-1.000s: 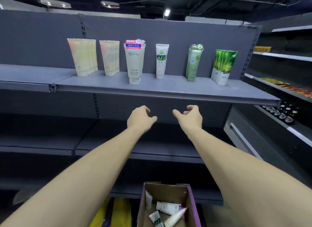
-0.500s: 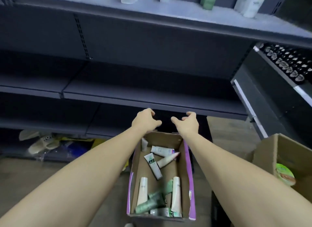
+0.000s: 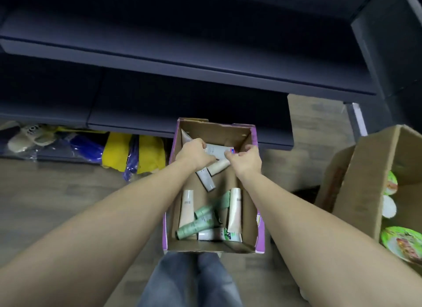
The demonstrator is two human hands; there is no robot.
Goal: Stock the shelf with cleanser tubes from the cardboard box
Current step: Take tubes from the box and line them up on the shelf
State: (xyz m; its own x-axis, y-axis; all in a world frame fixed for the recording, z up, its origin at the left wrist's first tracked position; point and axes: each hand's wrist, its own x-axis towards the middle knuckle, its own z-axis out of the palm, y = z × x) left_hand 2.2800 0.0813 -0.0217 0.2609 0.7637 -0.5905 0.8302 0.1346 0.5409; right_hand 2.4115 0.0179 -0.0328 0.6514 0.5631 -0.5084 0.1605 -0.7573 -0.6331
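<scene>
Closest to me are the jeans (image 3: 191, 281), then the cardboard box (image 3: 259, 229) on the floor with loose cleanser tubes in it: a green tube (image 3: 196, 225) and a couple of pale ones lie at the near end. At the far end both hands are down in the box. My left hand (image 3: 194, 154) is curled over one end of a white tube (image 3: 218, 151), and my right hand (image 3: 247, 161) is pinching around its other end, though it's blurry and I can't say either grip has really closed. So this is the pick step. Next I need a firm hold on that tube, then a lift up to the shelf (image 3: 182, 60) beyond (the boards in view are bare). Half a second ago the hands hovered open above the box's far rim; now they're inside it.
</scene>
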